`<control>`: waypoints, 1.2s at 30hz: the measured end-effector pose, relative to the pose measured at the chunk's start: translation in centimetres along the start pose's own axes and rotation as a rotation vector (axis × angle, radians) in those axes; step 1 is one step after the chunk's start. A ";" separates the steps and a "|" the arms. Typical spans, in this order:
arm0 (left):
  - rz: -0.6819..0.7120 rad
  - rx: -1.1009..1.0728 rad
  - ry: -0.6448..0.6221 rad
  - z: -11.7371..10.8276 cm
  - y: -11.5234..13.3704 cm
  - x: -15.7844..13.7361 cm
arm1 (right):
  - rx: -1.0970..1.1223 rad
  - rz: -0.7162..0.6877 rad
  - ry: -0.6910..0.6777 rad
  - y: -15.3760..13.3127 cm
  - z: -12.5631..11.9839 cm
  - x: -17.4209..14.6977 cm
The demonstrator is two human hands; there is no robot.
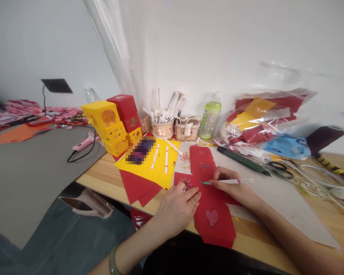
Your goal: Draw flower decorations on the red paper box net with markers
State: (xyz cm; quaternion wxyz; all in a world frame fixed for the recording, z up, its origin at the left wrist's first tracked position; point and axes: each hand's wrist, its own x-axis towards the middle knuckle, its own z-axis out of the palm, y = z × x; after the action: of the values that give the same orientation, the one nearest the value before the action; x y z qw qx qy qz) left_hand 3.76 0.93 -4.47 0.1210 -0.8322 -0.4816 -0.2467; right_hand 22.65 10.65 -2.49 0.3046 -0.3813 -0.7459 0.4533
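A red paper cut-out [208, 198], shaped like an unfolded box, lies in front of me at the table's edge. It carries drawn flowers and a pink heart [211, 217]. My right hand [231, 183] pinches a white marker pen [246, 180], its tip end by a small green mark on the red paper. My left hand [177, 206] rests on the cut-out's left part, fingers laid over the paper and partly covering a flower drawing. Yellow paper [160, 173] with two white markers [166, 160] on it lies beyond my left hand.
Yellow boxes [103, 126] and red boxes [127, 114] are stacked at the back left. Pen baskets [163, 128] and a green bottle [210, 116] stand along the wall. Rightward are a green cutter [243, 160], scissors [281, 170] and plastic-wrapped paper [260, 118]. A pink glue gun [84, 141] lies left.
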 end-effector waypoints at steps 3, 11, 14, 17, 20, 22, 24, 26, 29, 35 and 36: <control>-0.004 -0.004 0.007 0.1 0.1 -0.1 | 0.012 0.014 0.007 0.0 0.0 0.0; 0.001 -0.002 0.055 0.6 0.0 -0.1 | 0.000 0.025 -0.019 0.8 -0.2 0.0; -0.001 -0.005 0.051 0.6 0.0 -0.2 | -0.022 0.021 -0.020 0.7 -0.2 0.0; 0.002 0.000 0.044 0.6 0.1 -0.3 | -0.028 0.037 -0.016 0.5 -0.1 0.0; -0.003 0.009 0.037 0.6 0.1 -0.3 | -0.043 0.046 -0.006 0.4 -0.1 0.0; -0.007 0.012 0.034 0.6 0.1 -0.2 | -0.046 0.036 -0.010 0.5 -0.1 0.0; -0.005 0.011 0.041 0.5 0.1 -0.2 | -0.038 0.026 -0.010 0.7 -0.1 0.1; -0.003 0.012 0.056 0.6 0.1 -0.2 | -0.030 0.022 -0.005 0.8 -0.1 0.1; 0.001 0.014 0.060 0.6 0.0 -0.2 | -0.025 0.030 -0.001 0.7 -0.1 0.1; -0.003 0.009 0.054 0.6 0.0 -0.3 | -0.042 0.031 0.003 0.2 -0.2 0.1; -0.003 0.008 0.054 0.6 0.0 -0.3 | -0.039 0.032 0.006 0.1 -0.2 0.1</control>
State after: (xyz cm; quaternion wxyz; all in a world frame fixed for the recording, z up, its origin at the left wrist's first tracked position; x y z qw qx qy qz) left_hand 3.82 1.00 -5.13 0.1368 -0.8240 -0.4803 -0.2675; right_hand 22.76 10.87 -2.53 0.2922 -0.4003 -0.7474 0.4425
